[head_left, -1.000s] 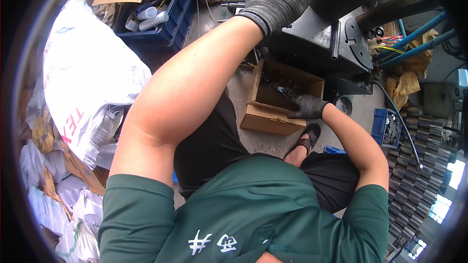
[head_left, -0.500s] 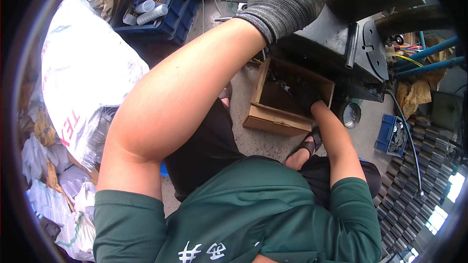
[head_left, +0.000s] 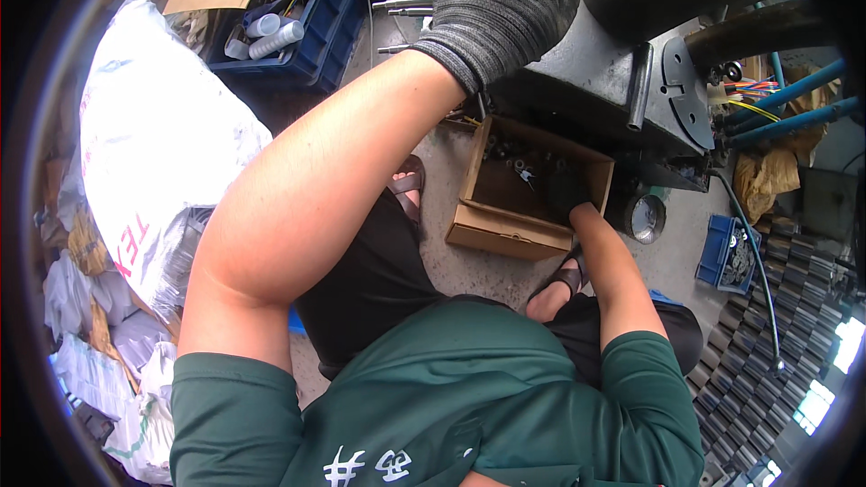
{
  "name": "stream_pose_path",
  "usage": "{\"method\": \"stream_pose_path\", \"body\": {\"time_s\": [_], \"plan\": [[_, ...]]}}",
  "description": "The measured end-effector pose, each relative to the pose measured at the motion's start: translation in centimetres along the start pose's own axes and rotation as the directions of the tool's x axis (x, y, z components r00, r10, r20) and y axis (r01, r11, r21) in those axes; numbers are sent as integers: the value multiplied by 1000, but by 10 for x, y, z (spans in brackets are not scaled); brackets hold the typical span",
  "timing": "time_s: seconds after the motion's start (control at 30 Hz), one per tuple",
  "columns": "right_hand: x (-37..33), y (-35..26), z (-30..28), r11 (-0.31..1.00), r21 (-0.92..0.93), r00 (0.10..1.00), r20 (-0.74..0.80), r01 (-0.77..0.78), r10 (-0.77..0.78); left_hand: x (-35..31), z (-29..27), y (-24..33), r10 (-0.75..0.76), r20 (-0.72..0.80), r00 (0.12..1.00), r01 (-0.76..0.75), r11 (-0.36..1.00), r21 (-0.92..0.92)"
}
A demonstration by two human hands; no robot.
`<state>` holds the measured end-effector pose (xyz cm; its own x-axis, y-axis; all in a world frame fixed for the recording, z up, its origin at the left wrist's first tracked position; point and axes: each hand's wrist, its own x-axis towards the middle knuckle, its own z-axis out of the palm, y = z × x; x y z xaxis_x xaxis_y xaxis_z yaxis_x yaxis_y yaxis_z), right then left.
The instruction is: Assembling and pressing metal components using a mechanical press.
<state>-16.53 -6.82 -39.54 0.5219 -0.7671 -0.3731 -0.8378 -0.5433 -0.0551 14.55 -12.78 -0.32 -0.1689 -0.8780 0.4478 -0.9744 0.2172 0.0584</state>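
Observation:
My left hand [head_left: 501, 13], in a grey knitted glove, is at the top of the view by the left side of a dark metal machine [head_left: 582, 77]. Its thumb shows on the right; the other fingers are mostly hidden. Several thin metal rods [head_left: 410, 3] stick out leftward beside this hand, and whether it touches them is unclear. Down in an open cardboard box [head_left: 510, 239] is my right hand [head_left: 566, 191], in a dark glove. Small metal parts [head_left: 526, 176] lie in the box next to it. Shade hides the right fingers and anything in them.
A blue crate [head_left: 338, 22] at the upper left holds white plastic tubes [head_left: 275, 39] and a cardboard carton. Below it bulges a large white sack [head_left: 162, 126]. Right of the box are a round metal tin [head_left: 646, 218], a small blue bin [head_left: 713, 251] of metal parts and a dark cable [head_left: 765, 284].
My left hand has shifted slightly left, its thumb standing out more. My right hand has stayed in the box, moving slightly, and more of the small metal parts show. The view has shifted a little.

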Motion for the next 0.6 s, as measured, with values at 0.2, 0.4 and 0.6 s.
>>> {"method": "stream_pose_path", "body": {"time_s": [0.2,0.4,0.6], "plan": [[-9,-30,-25,997,-74,999,29,24,-22,-1,-3,3,-24,41,999,23,1000,16],[3,-63,-89,999,42,893,450,1,-20,0,3,0,-26,53,998,23,999,46],[38,-32,-42,974,130,956,252,-186,149,3,0,4,-5,26,1000,4,1000,9]]}}
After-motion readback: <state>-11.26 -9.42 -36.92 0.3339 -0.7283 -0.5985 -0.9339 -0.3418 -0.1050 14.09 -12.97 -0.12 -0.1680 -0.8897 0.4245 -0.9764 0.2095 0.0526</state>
